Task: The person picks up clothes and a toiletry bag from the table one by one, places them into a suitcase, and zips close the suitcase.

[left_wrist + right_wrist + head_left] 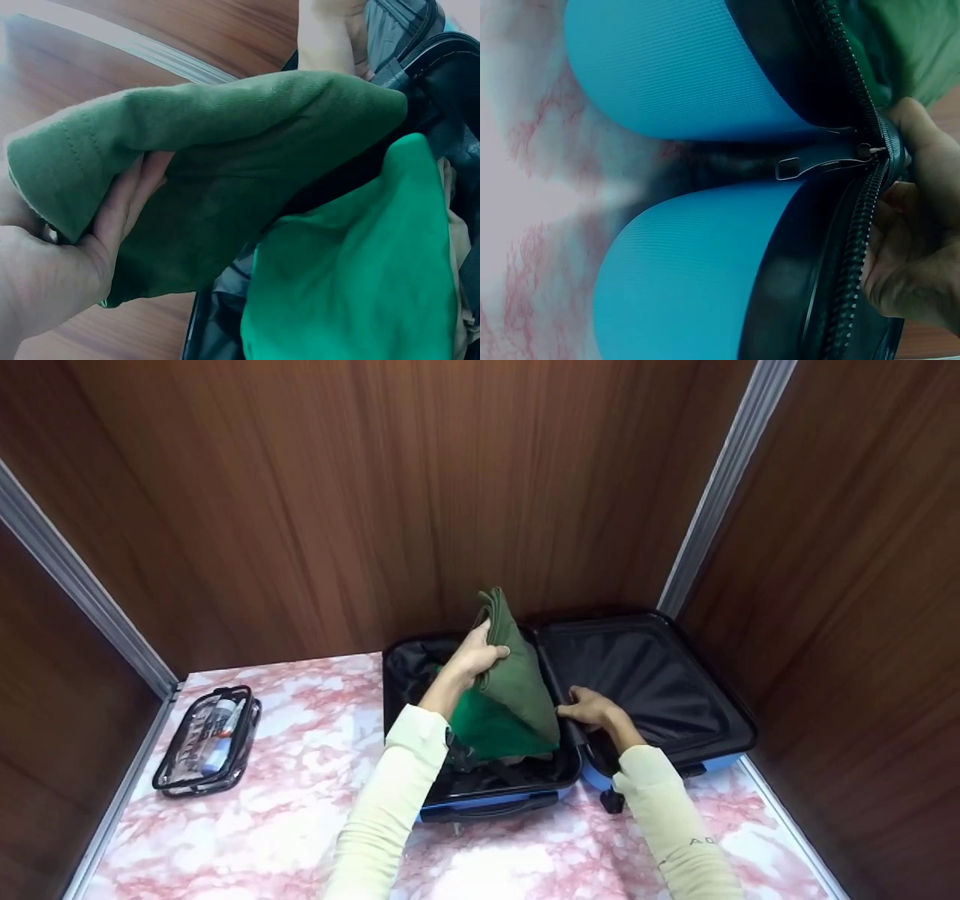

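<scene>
My left hand (478, 655) grips a folded olive-green cloth garment (521, 679) by its upper edge, thumb on one side and fingers tucked into the folds. The garment is tilted over the left half of an open blue suitcase (649, 682) with a black lining. Under it, a bright green cloth (352, 262) lies in that half, with some beige fabric (456, 240) beside it. At the hinge between the two halves, my right hand (592, 709) holds the zippered edge (855, 255), thumb and fingers on different sides of it.
A clear pouch (206, 742) with black trim, holding bottles, lies on the pink-and-white marbled surface (300, 780) at the left. Wood-grain panels (360, 510) stand close behind the suitcase and on both sides. The suitcase's right half reaches near the right panel.
</scene>
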A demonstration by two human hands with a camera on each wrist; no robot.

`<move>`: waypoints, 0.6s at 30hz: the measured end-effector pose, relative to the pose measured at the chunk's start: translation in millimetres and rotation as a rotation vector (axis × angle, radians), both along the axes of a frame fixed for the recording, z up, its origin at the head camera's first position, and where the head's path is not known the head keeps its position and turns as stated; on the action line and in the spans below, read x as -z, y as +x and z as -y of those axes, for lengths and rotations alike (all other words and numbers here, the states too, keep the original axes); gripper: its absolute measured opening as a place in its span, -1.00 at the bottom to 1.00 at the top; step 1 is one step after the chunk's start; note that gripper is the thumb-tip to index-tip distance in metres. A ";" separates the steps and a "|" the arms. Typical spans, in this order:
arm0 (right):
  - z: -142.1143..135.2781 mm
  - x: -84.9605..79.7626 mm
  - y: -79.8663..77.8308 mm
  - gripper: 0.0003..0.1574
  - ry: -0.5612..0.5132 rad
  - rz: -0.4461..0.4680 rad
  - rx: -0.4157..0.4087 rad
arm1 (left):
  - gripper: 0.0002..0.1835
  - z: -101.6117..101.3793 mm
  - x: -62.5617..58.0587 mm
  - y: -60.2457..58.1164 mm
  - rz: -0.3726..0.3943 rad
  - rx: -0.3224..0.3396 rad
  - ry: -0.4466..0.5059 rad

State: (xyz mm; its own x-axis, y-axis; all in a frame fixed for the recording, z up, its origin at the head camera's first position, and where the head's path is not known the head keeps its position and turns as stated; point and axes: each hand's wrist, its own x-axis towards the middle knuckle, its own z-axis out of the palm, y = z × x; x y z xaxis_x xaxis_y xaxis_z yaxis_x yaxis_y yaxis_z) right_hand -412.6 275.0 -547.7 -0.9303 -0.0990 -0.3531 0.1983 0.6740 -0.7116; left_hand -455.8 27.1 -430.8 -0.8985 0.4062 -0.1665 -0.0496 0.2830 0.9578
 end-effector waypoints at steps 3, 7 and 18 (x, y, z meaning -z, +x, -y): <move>-0.2 1.4 -0.3 0.00 -0.003 0.014 0.005 | -0.16 -3.6 6.0 -1.6 -0.006 0.013 0.003; 0.8 1.2 -2.0 0.01 -0.014 0.022 0.010 | -0.16 -7.6 11.5 -4.7 -0.018 0.030 0.009; 2.7 2.3 -2.6 -0.14 -0.036 -0.009 0.019 | -0.18 -6.0 48.7 -5.2 -0.063 0.060 0.005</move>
State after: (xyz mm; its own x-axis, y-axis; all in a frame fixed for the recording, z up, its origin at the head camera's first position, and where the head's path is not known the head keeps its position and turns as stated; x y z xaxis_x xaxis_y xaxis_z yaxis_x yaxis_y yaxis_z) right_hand -415.2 272.3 -550.0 -0.9354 -0.0941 -0.3410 0.2040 0.6438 -0.7375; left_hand -460.9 33.0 -479.6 -0.8814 0.4599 -0.1082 0.0277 0.2789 0.9599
